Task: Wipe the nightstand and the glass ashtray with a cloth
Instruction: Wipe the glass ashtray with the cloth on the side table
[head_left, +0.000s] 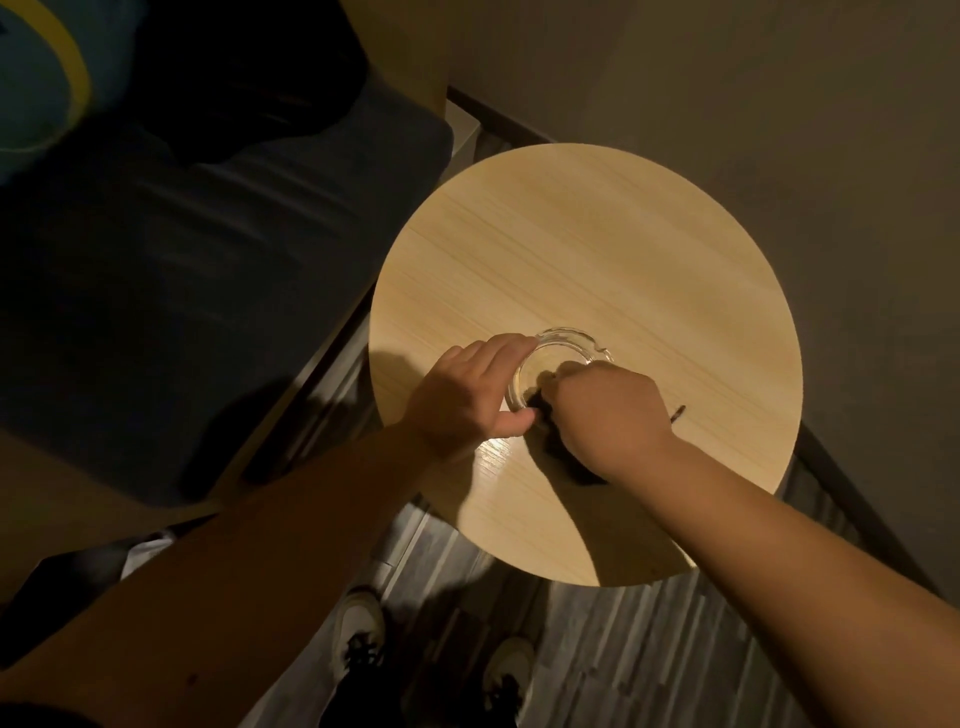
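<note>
A round light-wood nightstand (571, 249) fills the middle of the view. A clear glass ashtray (569, 343) sits on it, slightly near of centre. My left hand (467, 395) grips the ashtray's left rim, thumb on the near side and fingers over the far side. My right hand (608, 415) is closed on a dark cloth (563, 449) and presses it into the ashtray's bowl. Most of the cloth is hidden under that hand; a dark end trails onto the tabletop below the wrist, and a small tip shows at the right.
A dark bed (208, 260) lies to the left of the nightstand, with a teal and yellow cushion (36, 78) in the top left corner. A grey wall (779, 104) stands behind and to the right. My shoes (358, 623) stand on grey plank flooring.
</note>
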